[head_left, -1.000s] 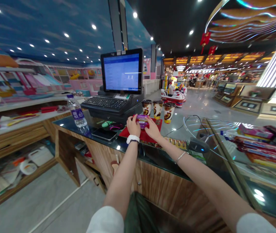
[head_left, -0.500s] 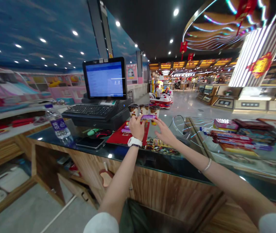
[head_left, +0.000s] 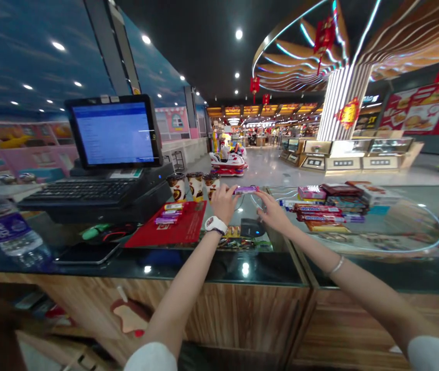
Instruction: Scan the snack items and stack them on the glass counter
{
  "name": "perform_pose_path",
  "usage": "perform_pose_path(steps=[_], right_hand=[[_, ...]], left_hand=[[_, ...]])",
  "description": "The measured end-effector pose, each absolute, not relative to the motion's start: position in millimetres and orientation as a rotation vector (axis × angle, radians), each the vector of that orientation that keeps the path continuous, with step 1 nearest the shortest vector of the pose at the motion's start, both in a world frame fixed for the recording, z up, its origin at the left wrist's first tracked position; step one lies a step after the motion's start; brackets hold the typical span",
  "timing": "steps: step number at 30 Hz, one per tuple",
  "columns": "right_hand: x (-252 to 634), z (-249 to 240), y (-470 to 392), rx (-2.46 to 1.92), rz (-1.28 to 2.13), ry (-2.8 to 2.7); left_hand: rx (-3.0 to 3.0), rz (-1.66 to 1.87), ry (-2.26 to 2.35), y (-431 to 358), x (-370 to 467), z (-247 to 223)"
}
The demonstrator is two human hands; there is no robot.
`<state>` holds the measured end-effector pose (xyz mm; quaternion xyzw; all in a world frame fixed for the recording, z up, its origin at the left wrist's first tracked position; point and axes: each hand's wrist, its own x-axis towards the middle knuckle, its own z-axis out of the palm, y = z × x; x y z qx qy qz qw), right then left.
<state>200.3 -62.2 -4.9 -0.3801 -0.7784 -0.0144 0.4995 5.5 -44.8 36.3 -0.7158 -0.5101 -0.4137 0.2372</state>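
Note:
A thin purple-wrapped candy roll (head_left: 246, 190) is held level above the counter, between my two hands. My left hand (head_left: 223, 203) pinches its left end, with a white watch on that wrist. At the roll's other end, the fingertips of my right hand (head_left: 272, 211) close on the wrapper. Beneath my hands is a small black device (head_left: 252, 228) with a blue light, among small packets under or on the glass. More purple rolls (head_left: 167, 216) lie on a red sheet (head_left: 183, 229) to the left. Three lidded cups (head_left: 195, 186) stand behind it.
Stacked candy rolls and boxes (head_left: 331, 203) sit on the glass counter at right. On the left are a monitor (head_left: 115, 131), a keyboard (head_left: 76, 190), a dark tablet or phone (head_left: 88, 252) and a water bottle (head_left: 14, 232).
My view has turned to the right. Both hands have carried the purple candy roll rightward, from in front of the cups to the right of them.

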Motion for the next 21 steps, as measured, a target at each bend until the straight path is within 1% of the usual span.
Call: perform_pose_path(steps=[4,9,21], right_hand=[[217.1,-4.6,-54.6,-0.932,-0.034,-1.803],[225.5,-5.0,-57.0,-0.949,-0.003,-1.799],[232.5,-9.1,-53.3,-1.034,-0.291,-1.878]], left_hand=[[-1.993,-1.149,-1.371,-34.2,20.4,29.6],[-2.078,-1.150,-1.292,-30.3,15.0,21.7],[-2.217,-1.025,-1.193,-36.2,12.3,21.3]])
